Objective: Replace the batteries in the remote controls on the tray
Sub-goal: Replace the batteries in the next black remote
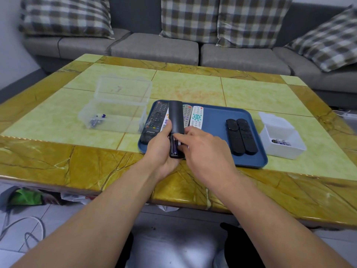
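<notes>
Right now I am holding a black remote [175, 120] back side up, just above the near left corner of the blue tray [214, 120]. Its battery bay is lying open at the near end, with one purple battery [175, 147] already sitting in the left slot. My left hand [162, 149] is wrapping around the remote from the left and underneath, thumb pressing on its edge. My right hand [201, 147] is pinching a second battery [179, 143] between thumb and fingertips, bringing it against the empty slot beside the first. I judge this to be the loading step for this remote; whether this cell is going in or coming out I cannot say for sure. Next I am going to need to seat it flat with the right polarity, then find the cover, which I cannot see.

Further out, four remotes [196, 117] are lying side by side behind my hands, and two black remotes [241, 136] are waiting on the right of the tray. A clear box [116, 111] to the left is holding a few batteries, and a white box [280, 140] to the right is holding more.
</notes>
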Demonstrator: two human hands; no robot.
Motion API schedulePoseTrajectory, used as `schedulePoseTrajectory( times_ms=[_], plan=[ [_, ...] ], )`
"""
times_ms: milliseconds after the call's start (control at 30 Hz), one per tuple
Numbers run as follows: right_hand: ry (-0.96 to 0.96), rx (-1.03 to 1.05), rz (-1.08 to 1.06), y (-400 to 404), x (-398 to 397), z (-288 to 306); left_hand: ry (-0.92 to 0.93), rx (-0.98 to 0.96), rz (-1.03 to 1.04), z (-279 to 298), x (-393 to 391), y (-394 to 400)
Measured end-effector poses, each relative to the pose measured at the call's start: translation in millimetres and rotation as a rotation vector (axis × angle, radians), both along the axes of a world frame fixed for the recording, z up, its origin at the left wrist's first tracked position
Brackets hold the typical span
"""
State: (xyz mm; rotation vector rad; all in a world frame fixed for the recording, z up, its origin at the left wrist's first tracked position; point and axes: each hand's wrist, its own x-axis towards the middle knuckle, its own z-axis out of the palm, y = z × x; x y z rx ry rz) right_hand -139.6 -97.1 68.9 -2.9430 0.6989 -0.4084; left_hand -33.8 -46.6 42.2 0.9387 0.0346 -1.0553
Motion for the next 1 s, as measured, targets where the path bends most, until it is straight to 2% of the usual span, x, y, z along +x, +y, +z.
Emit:
schedulePoseTrajectory(
  times_ms=[133,233,367,467,533,633,767,800,933,1000],
  plan=[
    [0.059,-0.048,-0.004,6.5,-2.0,-6.8,-0.031,-0.008,-0.021,-5.4,5.8,-1.8],
    [-0.010,0.024,0.026,7.4,-3.3,-6.8,-0.051,-0.004,-0.028,-1.0,9.7,-3.7],
    [-0.194,0.591,-0.050,-7.6,-7.3,0.1,-0.105,0.028,0.055,-0.8,8.7,-6.8],
    [-0.234,0.962,-0.147,-19.9,-12.4,-0.5,-0.177,0.030,0.089,-3.5,9.3,-7.7],
    [-0.293,1.136,-0.141,-21.3,-13.3,-2.1,-0.180,0.025,0.089,-6.1,11.1,-8.2],
    [-0.462,1.254,-0.084,-23.2,-15.2,-1.9,-0.137,0.017,0.059,-5.6,10.4,-9.5],
    [-0.547,1.241,-0.077,-26.5,-17.7,-1.0,-0.125,-0.004,0.036,-1.5,6.7,-10.1],
    [-0.535,1.178,-0.098,-27.3,-17.7,-2.1,-0.128,-0.012,0.031,0.2,5.6,-9.9],
    [-0.424,0.699,-0.149,-30.6,-17.3,-8.6,-0.123,-0.020,0.000,4.1,-0.1,-9.3],
    [-0.452,0.624,-0.130,-28.7,-16.4,-9.9,-0.111,-0.003,-0.019,3.6,-3.1,-10.5]
  ],
)
